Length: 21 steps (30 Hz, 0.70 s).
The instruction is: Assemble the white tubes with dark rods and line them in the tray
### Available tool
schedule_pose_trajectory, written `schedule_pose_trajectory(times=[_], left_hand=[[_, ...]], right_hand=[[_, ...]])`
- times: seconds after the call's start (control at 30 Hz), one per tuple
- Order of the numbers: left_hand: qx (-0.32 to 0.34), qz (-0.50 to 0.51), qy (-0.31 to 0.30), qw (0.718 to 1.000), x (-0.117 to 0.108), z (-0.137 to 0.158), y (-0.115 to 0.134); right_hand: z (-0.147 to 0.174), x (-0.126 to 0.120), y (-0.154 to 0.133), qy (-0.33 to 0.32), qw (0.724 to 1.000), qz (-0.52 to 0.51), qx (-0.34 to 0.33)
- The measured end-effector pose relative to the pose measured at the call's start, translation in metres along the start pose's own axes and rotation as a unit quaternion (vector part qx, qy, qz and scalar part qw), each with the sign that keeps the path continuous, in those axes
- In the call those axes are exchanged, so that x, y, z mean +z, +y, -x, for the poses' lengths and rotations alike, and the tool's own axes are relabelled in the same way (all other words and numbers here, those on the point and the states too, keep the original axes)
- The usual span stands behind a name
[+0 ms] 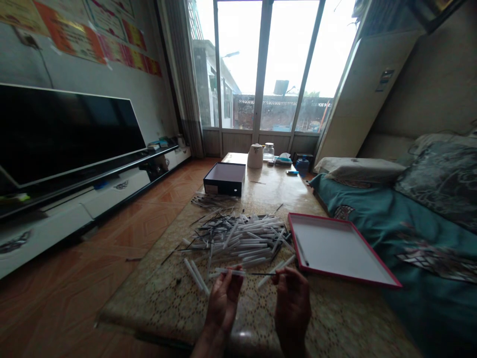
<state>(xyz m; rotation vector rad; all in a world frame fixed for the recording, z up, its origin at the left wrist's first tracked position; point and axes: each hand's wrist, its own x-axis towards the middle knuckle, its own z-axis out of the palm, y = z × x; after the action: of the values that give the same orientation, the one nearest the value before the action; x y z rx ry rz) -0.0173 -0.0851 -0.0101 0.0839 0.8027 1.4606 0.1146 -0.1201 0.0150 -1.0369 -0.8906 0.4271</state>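
My left hand is closed in a pinch on a translucent white plastic tube, held level above the table. My right hand pinches a thin dark rod, which looks like a pen refill. The rod points left, its tip at or very near the tube's right end; whether it is inside the tube I cannot tell. Just beyond my hands lies a heap of similar tubes mixed with thin dark rods. A few loose tubes lie left of my left hand.
A shallow red-rimmed box lid with a dark rod inside lies to the right. Beyond the heap stand a black box, a kettle, a glass jar and a tissue pack. A teal-covered sofa borders the patterned table.
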Motion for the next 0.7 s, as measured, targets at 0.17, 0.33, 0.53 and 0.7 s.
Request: schedule_pose_trajectory(times=[0.17,0.33,0.53,0.7], left_hand=[[-0.016,0.025,0.011,0.999,0.008,0.003,-0.001],[-0.023,0.034,0.026,0.999,0.014,0.008,-0.001],[-0.04,0.022,0.012,0.999,0.014,0.014,-0.003],[-0.059,0.034,-0.002,0.998,0.02,0.017,-0.01]], right_hand=[[-0.001,0.002,-0.007,-0.005,1.0,-0.005,0.002],[0.001,0.004,-0.005,-0.018,0.999,-0.012,0.028],[0.006,0.002,-0.004,-0.038,0.998,0.031,0.037],[0.013,0.003,0.002,-0.215,0.96,0.162,-0.081]])
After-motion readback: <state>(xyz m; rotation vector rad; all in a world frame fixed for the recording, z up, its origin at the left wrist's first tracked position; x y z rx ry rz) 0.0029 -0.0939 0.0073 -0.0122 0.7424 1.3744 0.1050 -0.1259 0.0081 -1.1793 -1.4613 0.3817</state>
